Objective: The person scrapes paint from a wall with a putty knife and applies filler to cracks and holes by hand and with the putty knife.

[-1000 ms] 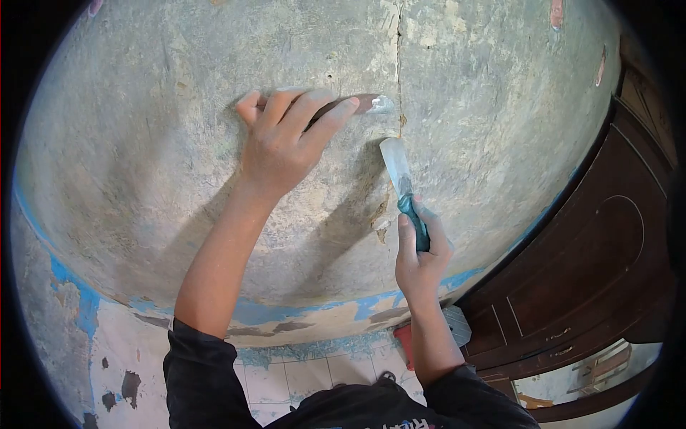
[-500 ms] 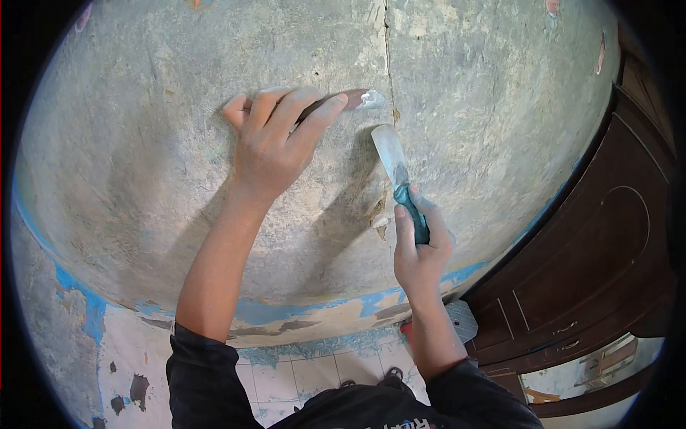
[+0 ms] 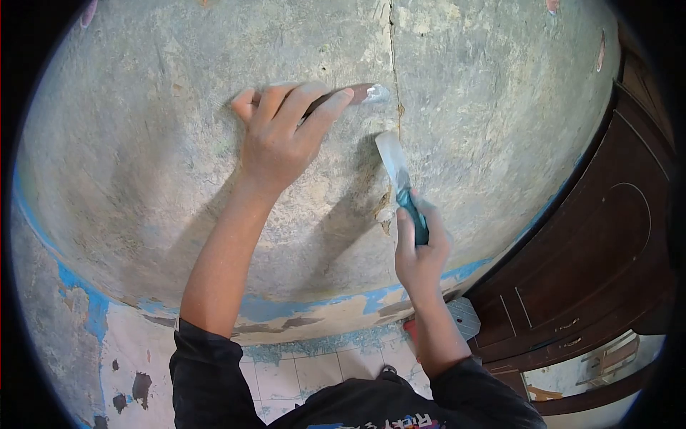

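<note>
My left hand [image 3: 282,139] is closed on a flat dark brown tool [image 3: 361,94], held against the grey wall [image 3: 179,143]. White paste sits on the tool's right end, close to a thin vertical crack [image 3: 392,57]. Lower and to the right, my right hand [image 3: 423,247] grips the teal handle of a putty knife [image 3: 391,154]. The knife's pale blade points up, its tip just left of the crack. Beside the handle is a rough hole [image 3: 384,214] with some white material in it.
Dark wooden furniture [image 3: 572,250] stands along the right side. Blue paint remnants [image 3: 271,309] run along the wall's lower part. Below are white floor tiles [image 3: 318,372], and a grey patterned object [image 3: 464,318] lies by the furniture.
The view has shifted slightly. My left hand and its tool appear a little further right, while the putty knife's blade tip appears slightly lower and further right.
</note>
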`<state>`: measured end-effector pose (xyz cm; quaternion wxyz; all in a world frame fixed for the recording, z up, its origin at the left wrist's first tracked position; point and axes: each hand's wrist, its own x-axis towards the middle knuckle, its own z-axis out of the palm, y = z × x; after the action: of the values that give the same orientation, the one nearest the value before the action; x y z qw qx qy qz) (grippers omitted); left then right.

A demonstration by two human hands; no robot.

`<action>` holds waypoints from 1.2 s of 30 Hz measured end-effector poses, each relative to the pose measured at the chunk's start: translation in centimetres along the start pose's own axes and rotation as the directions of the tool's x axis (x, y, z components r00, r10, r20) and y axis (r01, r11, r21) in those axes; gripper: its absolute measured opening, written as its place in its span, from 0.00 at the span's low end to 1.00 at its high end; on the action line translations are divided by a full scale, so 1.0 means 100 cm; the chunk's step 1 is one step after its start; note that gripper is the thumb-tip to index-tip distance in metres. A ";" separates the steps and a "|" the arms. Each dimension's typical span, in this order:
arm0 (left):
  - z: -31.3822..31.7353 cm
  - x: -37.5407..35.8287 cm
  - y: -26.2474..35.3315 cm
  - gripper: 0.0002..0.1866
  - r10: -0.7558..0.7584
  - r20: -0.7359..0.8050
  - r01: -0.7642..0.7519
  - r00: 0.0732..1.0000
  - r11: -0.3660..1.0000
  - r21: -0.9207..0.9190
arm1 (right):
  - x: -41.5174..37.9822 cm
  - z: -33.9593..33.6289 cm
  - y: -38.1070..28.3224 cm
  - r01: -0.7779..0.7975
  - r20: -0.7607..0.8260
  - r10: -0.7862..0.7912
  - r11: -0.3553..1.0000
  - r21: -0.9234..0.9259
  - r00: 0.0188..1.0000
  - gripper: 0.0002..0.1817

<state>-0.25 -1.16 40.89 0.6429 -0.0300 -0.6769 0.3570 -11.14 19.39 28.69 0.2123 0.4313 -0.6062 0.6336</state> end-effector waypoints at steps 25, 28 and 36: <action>0.003 -0.003 -0.002 0.16 -0.003 -0.030 0.003 1.000 1.000 0.031 | -0.015 0.013 -0.005 0.111 0.048 -0.111 0.994 -0.007 0.993 0.18; 0.002 -0.003 -0.003 0.16 0.007 -0.013 -0.007 1.000 0.999 0.037 | -0.020 0.010 -0.003 0.054 0.084 -0.052 0.998 -0.019 0.995 0.18; 0.002 -0.003 -0.002 0.15 0.006 -0.018 -0.006 1.000 0.999 0.042 | -0.024 0.005 0.006 0.020 0.074 -0.021 1.000 0.013 0.997 0.16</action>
<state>-0.30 -1.58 40.81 0.6485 -0.0218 -0.6633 0.3728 -10.21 19.36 26.36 0.1933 0.4620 -0.6054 0.6186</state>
